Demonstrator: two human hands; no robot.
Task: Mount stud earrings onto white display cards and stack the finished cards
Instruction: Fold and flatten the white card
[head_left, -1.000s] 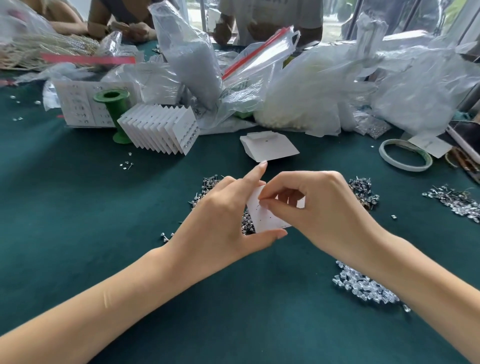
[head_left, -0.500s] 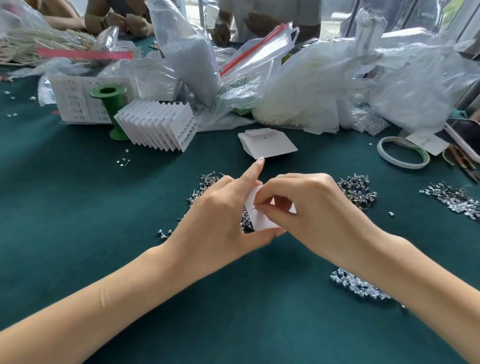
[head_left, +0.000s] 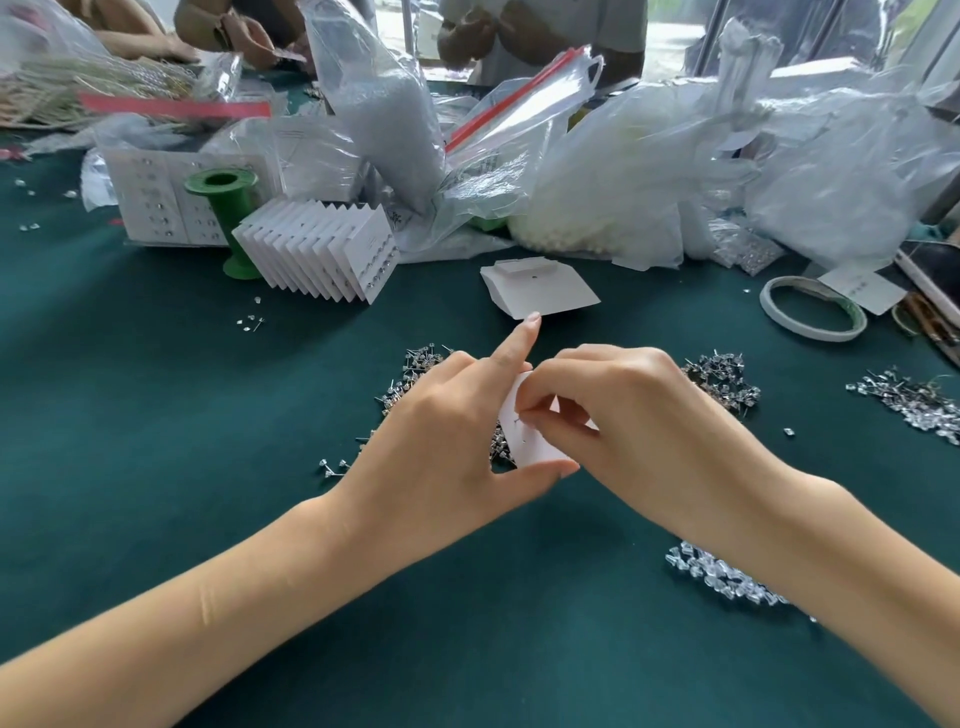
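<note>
Display card (head_left: 530, 439), white, sits at table centre, pinched by my left hand (head_left: 447, 441), thumb beneath, index finger pointing to twelve o'clock. My right hand (head_left: 628, 415) presses thumb and forefinger together on a stud earring (head_left: 521, 422) at its face. Finished cards (head_left: 322, 249) stand fanned at ten o'clock; loose studs (head_left: 722, 376) lie at three.

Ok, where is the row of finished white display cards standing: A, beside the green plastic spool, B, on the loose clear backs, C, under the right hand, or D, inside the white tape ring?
A: the fanned row of white display cards stands right beside the green plastic spool.
</note>
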